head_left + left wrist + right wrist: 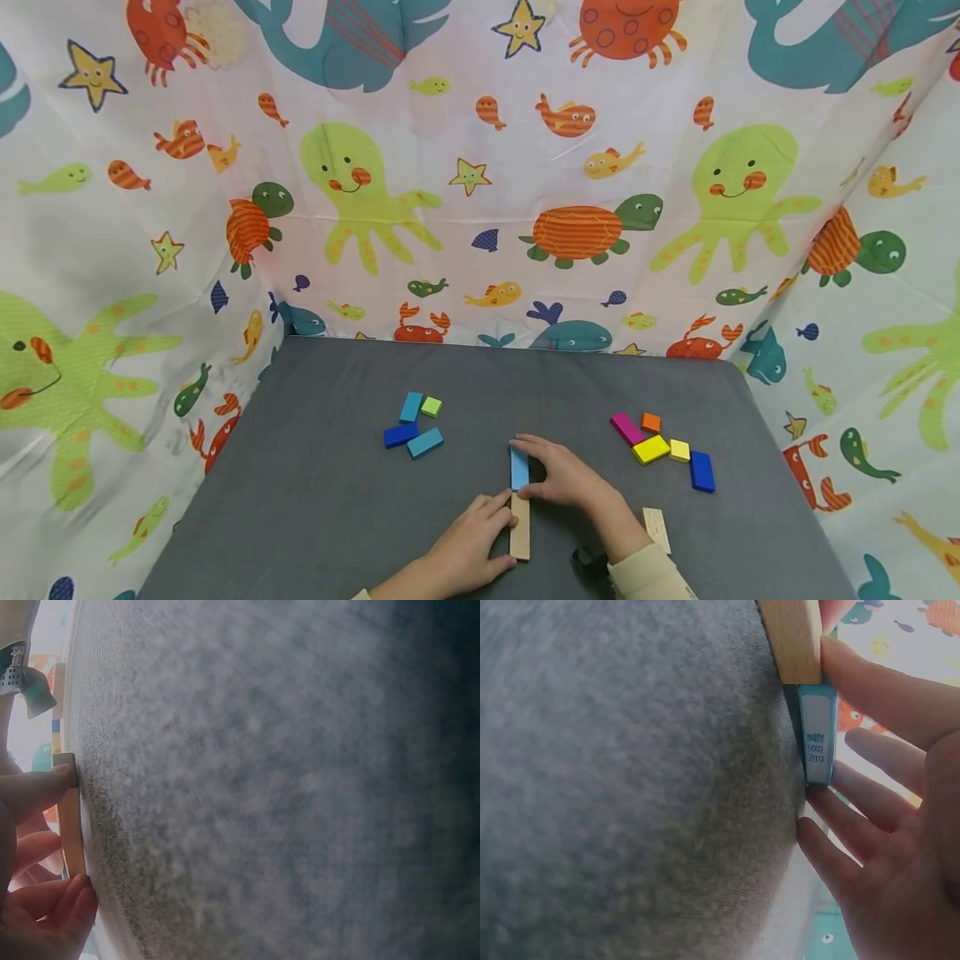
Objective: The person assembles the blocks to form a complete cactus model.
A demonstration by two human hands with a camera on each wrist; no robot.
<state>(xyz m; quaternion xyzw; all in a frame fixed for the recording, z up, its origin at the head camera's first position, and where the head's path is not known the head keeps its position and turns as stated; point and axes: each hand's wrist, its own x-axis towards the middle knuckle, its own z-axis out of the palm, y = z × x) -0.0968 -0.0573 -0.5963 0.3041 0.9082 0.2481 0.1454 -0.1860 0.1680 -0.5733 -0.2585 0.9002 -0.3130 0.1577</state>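
A light blue block and a plain wooden block lie end to end on the grey table in the head view. My left hand holds the wooden block, thumb at its near end and fingertips by its far end. The right hand spans the light blue block, with its thumb beside the joint and fingers around the far end. Printed characters show on the side of the blue block in the right wrist view, where the wooden block meets it.
Blue blocks and a green cube lie at the left. On the right are a magenta block, an orange cube, yellow pieces and a dark blue block. Another wooden block is beside the right forearm. A patterned curtain stands behind.
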